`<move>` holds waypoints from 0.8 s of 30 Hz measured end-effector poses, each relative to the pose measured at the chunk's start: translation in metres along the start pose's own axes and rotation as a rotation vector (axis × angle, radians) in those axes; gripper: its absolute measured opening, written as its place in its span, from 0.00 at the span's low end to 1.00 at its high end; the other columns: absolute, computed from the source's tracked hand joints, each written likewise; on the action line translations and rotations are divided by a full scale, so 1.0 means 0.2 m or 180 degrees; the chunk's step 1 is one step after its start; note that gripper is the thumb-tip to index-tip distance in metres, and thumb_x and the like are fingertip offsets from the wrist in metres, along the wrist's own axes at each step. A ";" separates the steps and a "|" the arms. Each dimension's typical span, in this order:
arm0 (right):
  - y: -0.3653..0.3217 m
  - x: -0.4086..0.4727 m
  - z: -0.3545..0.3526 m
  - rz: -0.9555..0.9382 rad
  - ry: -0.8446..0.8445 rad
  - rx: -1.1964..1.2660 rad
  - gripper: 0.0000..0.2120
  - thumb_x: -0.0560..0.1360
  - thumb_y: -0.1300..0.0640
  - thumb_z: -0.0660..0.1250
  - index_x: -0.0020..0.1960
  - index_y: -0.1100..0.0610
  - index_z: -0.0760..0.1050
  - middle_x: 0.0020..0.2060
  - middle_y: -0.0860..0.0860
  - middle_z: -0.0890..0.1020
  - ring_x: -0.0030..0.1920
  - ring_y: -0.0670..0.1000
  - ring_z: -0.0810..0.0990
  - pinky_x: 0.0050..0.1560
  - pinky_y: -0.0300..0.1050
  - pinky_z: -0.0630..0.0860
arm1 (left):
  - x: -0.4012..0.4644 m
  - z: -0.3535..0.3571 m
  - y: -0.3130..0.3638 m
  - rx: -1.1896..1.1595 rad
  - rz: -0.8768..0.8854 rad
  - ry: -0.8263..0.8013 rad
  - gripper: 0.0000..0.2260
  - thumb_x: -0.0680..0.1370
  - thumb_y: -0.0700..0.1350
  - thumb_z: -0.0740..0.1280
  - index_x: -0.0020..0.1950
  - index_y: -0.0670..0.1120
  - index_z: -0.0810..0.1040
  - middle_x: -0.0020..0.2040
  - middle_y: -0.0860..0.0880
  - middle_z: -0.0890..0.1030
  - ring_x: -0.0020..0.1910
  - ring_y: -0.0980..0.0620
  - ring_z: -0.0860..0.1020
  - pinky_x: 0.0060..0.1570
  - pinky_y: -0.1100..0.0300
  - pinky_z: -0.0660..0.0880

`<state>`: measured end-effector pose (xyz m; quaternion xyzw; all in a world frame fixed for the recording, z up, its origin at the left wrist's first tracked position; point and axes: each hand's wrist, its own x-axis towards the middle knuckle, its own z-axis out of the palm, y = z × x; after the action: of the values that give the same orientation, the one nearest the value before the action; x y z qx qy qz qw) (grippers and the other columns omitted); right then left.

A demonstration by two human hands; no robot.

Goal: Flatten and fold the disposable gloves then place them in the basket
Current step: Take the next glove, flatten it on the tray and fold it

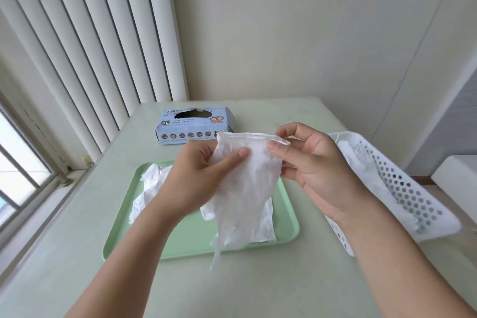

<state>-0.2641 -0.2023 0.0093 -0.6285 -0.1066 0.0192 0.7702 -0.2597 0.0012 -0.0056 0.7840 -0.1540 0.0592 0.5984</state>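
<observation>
Head view: at frame centre, the left hand point(204, 175) and right hand point(315, 162) each pinch the cuff of a translucent glove point(245, 188), which hangs between them above the green tray point(289, 219); the basket point(402, 183) sits at right.

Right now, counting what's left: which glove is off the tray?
The glove pinched by both hands, hanging above the green tray; the others lie crumpled on it.

Pale green-white surface point(258, 286), set into a room corner. Plain cream walls point(296, 28) behind and right; white vertical blinds point(85, 41) at left. Window point(18, 162) at the surface's left edge, admitting daylight.
</observation>
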 end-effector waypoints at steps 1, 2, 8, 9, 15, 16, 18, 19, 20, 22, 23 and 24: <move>-0.01 -0.01 -0.01 -0.0043 0.0001 -0.0042 0.11 0.70 0.60 0.77 0.49 0.57 0.78 0.38 0.54 0.84 0.38 0.52 0.81 0.41 0.45 0.79 | 0.00 0.00 0.00 0.0040 0.0079 -0.0072 0.28 0.78 0.60 0.71 0.43 0.32 0.79 0.41 0.30 0.81 0.34 0.42 0.79 0.37 0.48 0.73; -0.02 -0.03 -0.01 -0.0056 -0.0027 -0.0076 0.12 0.70 0.60 0.74 0.52 0.59 0.78 0.38 0.54 0.84 0.38 0.51 0.82 0.39 0.44 0.79 | -0.01 -0.01 0.00 0.0082 0.0149 -0.0133 0.31 0.77 0.62 0.70 0.44 0.31 0.79 0.42 0.29 0.80 0.35 0.38 0.79 0.36 0.44 0.73; -0.07 -0.01 -0.05 0.0098 -0.0124 -0.0462 0.11 0.69 0.63 0.74 0.52 0.60 0.83 0.45 0.58 0.87 0.44 0.52 0.85 0.43 0.42 0.82 | 0.03 0.01 0.05 0.0254 0.0370 -0.0173 0.26 0.80 0.59 0.68 0.43 0.34 0.80 0.40 0.31 0.80 0.34 0.34 0.78 0.35 0.37 0.75; -0.05 0.04 -0.07 0.0176 -0.0060 -0.0587 0.09 0.71 0.64 0.74 0.51 0.60 0.83 0.44 0.58 0.87 0.43 0.52 0.85 0.44 0.42 0.82 | 0.07 0.02 0.04 0.0291 0.0312 -0.0187 0.22 0.81 0.57 0.68 0.42 0.36 0.82 0.40 0.33 0.82 0.33 0.36 0.79 0.34 0.40 0.76; -0.04 0.36 -0.06 -0.0036 0.0331 -0.1262 0.04 0.75 0.66 0.74 0.46 0.58 0.81 0.37 0.51 0.85 0.35 0.44 0.81 0.43 0.40 0.79 | 0.41 0.00 -0.05 0.0755 0.0364 0.0185 0.09 0.80 0.50 0.71 0.46 0.46 0.85 0.36 0.49 0.83 0.33 0.54 0.76 0.35 0.56 0.72; -0.07 0.40 -0.04 -0.0298 0.0407 -0.1353 0.06 0.75 0.66 0.74 0.44 0.56 0.81 0.36 0.49 0.85 0.34 0.42 0.81 0.41 0.38 0.78 | 0.45 -0.01 -0.03 0.0754 0.0484 0.0325 0.09 0.79 0.51 0.71 0.46 0.47 0.85 0.35 0.49 0.82 0.32 0.53 0.75 0.34 0.56 0.72; -0.14 0.43 -0.03 -0.0869 0.0521 -0.1588 0.06 0.74 0.64 0.75 0.44 0.54 0.82 0.35 0.47 0.84 0.34 0.42 0.80 0.41 0.37 0.78 | 0.49 -0.03 0.02 0.0769 0.0842 0.0524 0.09 0.78 0.51 0.70 0.47 0.46 0.85 0.36 0.49 0.84 0.32 0.54 0.77 0.36 0.59 0.74; -0.15 0.44 -0.03 -0.1086 0.0537 -0.1694 0.06 0.73 0.62 0.76 0.44 0.53 0.82 0.36 0.47 0.85 0.36 0.44 0.81 0.43 0.40 0.79 | 0.49 -0.05 0.04 0.0788 0.1019 0.0613 0.08 0.79 0.50 0.70 0.48 0.46 0.85 0.39 0.49 0.85 0.35 0.54 0.80 0.39 0.59 0.77; -0.14 0.42 -0.04 -0.1237 0.0552 -0.1795 0.05 0.73 0.60 0.76 0.43 0.52 0.83 0.37 0.48 0.85 0.37 0.46 0.82 0.45 0.44 0.79 | 0.48 -0.05 0.04 0.0859 0.1169 0.0666 0.08 0.79 0.49 0.70 0.49 0.46 0.85 0.40 0.50 0.86 0.39 0.53 0.83 0.43 0.56 0.80; -0.04 0.38 -0.05 -0.1342 0.0556 -0.2053 0.03 0.72 0.57 0.75 0.43 0.50 0.83 0.38 0.48 0.86 0.39 0.51 0.84 0.46 0.46 0.80 | 0.41 -0.04 -0.02 0.1217 0.1298 0.0608 0.07 0.79 0.48 0.70 0.49 0.47 0.86 0.42 0.54 0.86 0.43 0.52 0.84 0.50 0.53 0.80; 0.06 0.34 -0.06 -0.1301 0.0527 -0.2232 0.04 0.72 0.57 0.74 0.43 0.48 0.83 0.38 0.46 0.86 0.41 0.52 0.85 0.46 0.46 0.80 | 0.35 -0.02 -0.10 0.1426 0.1282 0.0514 0.06 0.80 0.48 0.71 0.49 0.47 0.86 0.43 0.55 0.86 0.44 0.55 0.83 0.51 0.54 0.79; 0.16 0.30 -0.07 -0.1194 0.0451 -0.2415 0.05 0.72 0.58 0.74 0.42 0.47 0.82 0.38 0.45 0.85 0.42 0.51 0.84 0.46 0.46 0.80 | 0.29 0.00 -0.19 0.1614 0.1225 0.0410 0.05 0.80 0.48 0.72 0.49 0.48 0.86 0.45 0.55 0.86 0.43 0.58 0.83 0.50 0.57 0.79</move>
<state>-0.1990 -0.1990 -0.0168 -0.8368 -0.1654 -0.2050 0.4800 -0.1922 0.0004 -0.0248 0.8592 -0.2416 0.2573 0.3704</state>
